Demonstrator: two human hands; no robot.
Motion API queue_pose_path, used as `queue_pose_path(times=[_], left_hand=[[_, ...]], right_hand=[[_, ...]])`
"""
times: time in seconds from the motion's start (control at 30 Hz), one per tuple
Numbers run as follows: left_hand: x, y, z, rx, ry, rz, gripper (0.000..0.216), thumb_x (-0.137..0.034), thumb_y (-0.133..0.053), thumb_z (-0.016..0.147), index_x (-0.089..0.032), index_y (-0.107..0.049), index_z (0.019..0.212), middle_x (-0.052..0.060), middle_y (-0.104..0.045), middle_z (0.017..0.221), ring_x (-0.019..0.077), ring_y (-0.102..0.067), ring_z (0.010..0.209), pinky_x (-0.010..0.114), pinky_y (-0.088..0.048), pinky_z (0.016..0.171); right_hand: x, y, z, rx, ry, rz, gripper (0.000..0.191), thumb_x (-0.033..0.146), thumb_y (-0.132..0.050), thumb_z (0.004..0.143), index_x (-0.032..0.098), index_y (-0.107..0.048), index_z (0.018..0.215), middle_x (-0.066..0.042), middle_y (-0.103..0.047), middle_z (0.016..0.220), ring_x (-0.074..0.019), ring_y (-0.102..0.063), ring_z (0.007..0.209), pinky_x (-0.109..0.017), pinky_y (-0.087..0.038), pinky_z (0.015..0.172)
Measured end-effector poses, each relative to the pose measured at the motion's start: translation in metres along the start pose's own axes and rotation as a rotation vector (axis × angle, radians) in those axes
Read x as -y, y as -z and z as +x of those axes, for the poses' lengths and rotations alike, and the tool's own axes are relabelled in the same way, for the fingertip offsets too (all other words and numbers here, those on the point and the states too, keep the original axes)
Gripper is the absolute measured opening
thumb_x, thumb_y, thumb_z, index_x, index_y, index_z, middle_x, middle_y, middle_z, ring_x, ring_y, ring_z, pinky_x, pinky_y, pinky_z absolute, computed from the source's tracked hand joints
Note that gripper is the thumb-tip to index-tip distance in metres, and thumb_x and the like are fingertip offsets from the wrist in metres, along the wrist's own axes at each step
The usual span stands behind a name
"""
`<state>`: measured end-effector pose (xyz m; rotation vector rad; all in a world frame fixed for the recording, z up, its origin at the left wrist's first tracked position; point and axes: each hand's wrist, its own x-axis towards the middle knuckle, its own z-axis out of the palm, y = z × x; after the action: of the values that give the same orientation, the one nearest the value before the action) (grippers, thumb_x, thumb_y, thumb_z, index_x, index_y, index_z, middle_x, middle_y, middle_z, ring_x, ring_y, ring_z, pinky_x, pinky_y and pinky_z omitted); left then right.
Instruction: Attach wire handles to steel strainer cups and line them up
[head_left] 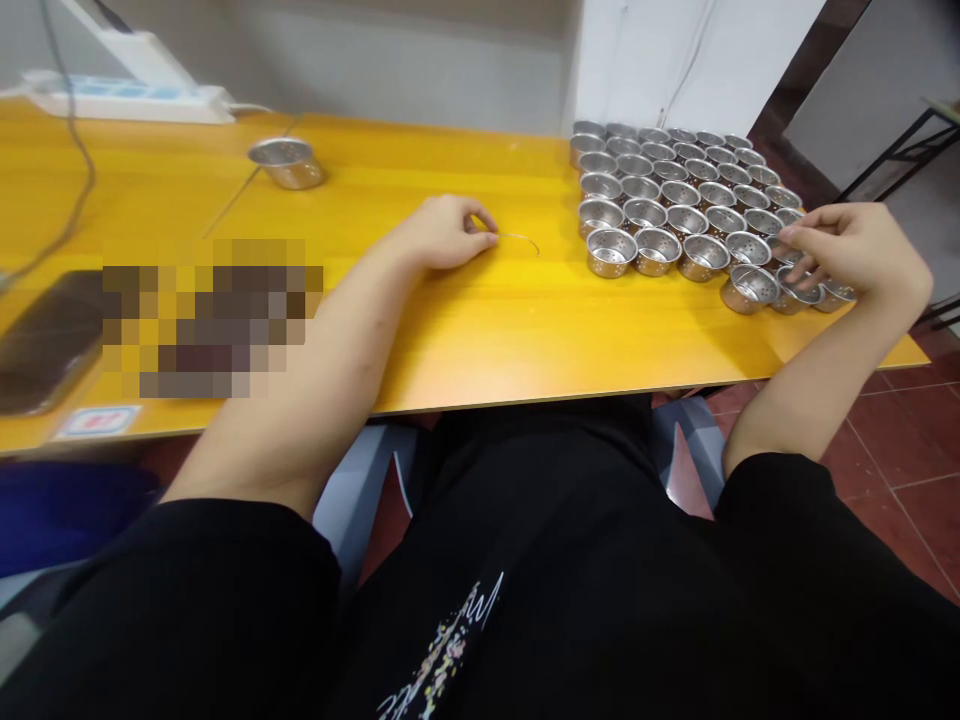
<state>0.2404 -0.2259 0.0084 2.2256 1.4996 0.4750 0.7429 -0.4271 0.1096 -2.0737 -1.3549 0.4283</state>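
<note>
My left hand (454, 235) is above the yellow table, its thumb and fingers pinched on one end of a thin, curved wire (521, 237). The wire's free end points right, toward rows of small perforated metal cups (611, 250). Over the right front corner of those rows is my right hand (844, 250), its fingers bent and apart. Its fingertips hang above or against the nearest cups; contact is hard to make out. I see nothing held in it. One cup (750, 288) sits slightly forward of its neighbours.
A single metal cup (289, 165) stands apart at the back left. A white power strip (135, 98) with a cable lies behind it. On the left are a dark, flat object (49, 340), a pixelated patch and a small label (97, 421). The table's front edge (525, 404) is close to my body.
</note>
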Motion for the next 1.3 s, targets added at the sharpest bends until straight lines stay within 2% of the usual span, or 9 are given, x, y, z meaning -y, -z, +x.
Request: queue_pose_path(times=[0.43, 0.53, 0.63, 0.77, 0.9, 1.0, 1.13, 1.23, 1.3], left_hand=[[-0.003, 0.003, -0.003, 0.012, -0.001, 0.029, 0.042, -0.033, -0.082, 0.114, -0.014, -0.089, 0.151, 0.005, -0.084, 0.118, 0.0248, -0.068, 0.108, 0.037, -0.053, 0.105], [0.002, 0.0, 0.0, 0.015, -0.012, 0.006, 0.048, -0.047, -0.084, 0.11, -0.016, -0.088, 0.147, 0.006, -0.084, 0.117, 0.0276, -0.07, 0.114, 0.039, -0.053, 0.107], [0.005, -0.007, 0.004, -0.082, 0.013, -0.029, 0.074, -0.074, -0.086, 0.103, -0.019, -0.082, 0.152, 0.008, -0.082, 0.131, 0.0306, -0.069, 0.131, 0.044, -0.051, 0.116], [0.005, -0.015, 0.006, -0.244, 0.165, -0.034, 0.117, -0.113, -0.074, 0.085, -0.021, -0.075, 0.156, 0.013, -0.075, 0.157, 0.0382, -0.037, 0.175, 0.056, -0.034, 0.115], [0.014, -0.01, 0.007, -0.221, 0.354, 0.017, 0.14, -0.129, -0.063, 0.061, -0.021, -0.078, 0.149, 0.016, -0.066, 0.177, 0.05, 0.006, 0.186, 0.062, -0.018, 0.108], [0.019, -0.002, 0.01, -0.3, 0.527, 0.008, 0.138, -0.126, -0.061, 0.069, -0.017, -0.074, 0.153, 0.015, -0.053, 0.191, 0.0495, 0.007, 0.184, 0.059, -0.016, 0.107], [0.012, 0.008, 0.016, -0.312, 0.726, -0.016, 0.12, -0.112, -0.078, 0.095, -0.014, -0.067, 0.163, 0.008, -0.049, 0.194, 0.036, -0.009, 0.179, 0.053, -0.017, 0.105], [0.007, 0.021, 0.015, -0.377, 0.792, 0.043, 0.113, -0.089, -0.091, 0.109, -0.016, -0.05, 0.184, 0.007, -0.019, 0.213, 0.0294, -0.024, 0.177, 0.047, -0.027, 0.114], [0.013, 0.034, 0.012, -0.375, 0.845, 0.052, 0.109, -0.072, -0.085, 0.121, -0.019, -0.028, 0.198, 0.006, 0.006, 0.217, 0.0321, -0.007, 0.191, 0.05, -0.029, 0.137]], right_hand=[[0.004, 0.003, -0.007, -0.148, 0.192, 0.016, 0.019, 0.011, -0.081, 0.115, 0.019, -0.082, 0.098, -0.019, -0.092, 0.107, -0.0172, -0.073, 0.069, -0.043, -0.061, 0.071], [0.016, 0.001, -0.018, -0.139, 0.193, 0.007, 0.02, 0.011, -0.081, 0.117, 0.019, -0.082, 0.099, -0.018, -0.093, 0.107, -0.0169, -0.074, 0.07, -0.042, -0.062, 0.071], [0.027, -0.001, -0.026, -0.108, 0.198, 0.003, 0.019, 0.009, -0.081, 0.118, 0.019, -0.083, 0.102, -0.017, -0.093, 0.103, -0.0175, -0.077, 0.072, -0.04, -0.063, 0.07], [0.032, -0.004, -0.022, -0.021, 0.231, 0.018, 0.014, 0.012, -0.082, 0.12, 0.018, -0.085, 0.108, -0.016, -0.092, 0.104, -0.0175, -0.078, 0.071, -0.04, -0.064, 0.068], [0.034, -0.009, -0.017, 0.005, 0.121, -0.047, 0.016, 0.017, -0.085, 0.122, 0.02, -0.085, 0.107, -0.013, -0.09, 0.097, -0.0172, -0.078, 0.071, -0.041, -0.065, 0.07], [0.035, -0.011, -0.018, -0.007, 0.09, -0.083, 0.016, 0.018, -0.085, 0.123, 0.02, -0.084, 0.107, -0.014, -0.091, 0.101, -0.0158, -0.077, 0.07, -0.042, -0.064, 0.072], [0.023, -0.01, -0.013, -0.01, 0.136, -0.08, 0.011, 0.022, -0.084, 0.125, 0.019, -0.089, 0.115, -0.017, -0.094, 0.108, -0.0145, -0.079, 0.071, -0.041, -0.066, 0.074], [0.005, -0.011, -0.001, 0.0, 0.189, -0.06, 0.013, 0.027, -0.087, 0.126, 0.019, -0.093, 0.119, -0.02, -0.096, 0.117, -0.0164, -0.084, 0.072, -0.042, -0.069, 0.073], [-0.005, -0.012, 0.008, -0.021, 0.217, -0.065, 0.012, 0.027, -0.088, 0.126, 0.019, -0.094, 0.12, -0.021, -0.097, 0.119, -0.015, -0.085, 0.072, -0.039, -0.069, 0.071]])
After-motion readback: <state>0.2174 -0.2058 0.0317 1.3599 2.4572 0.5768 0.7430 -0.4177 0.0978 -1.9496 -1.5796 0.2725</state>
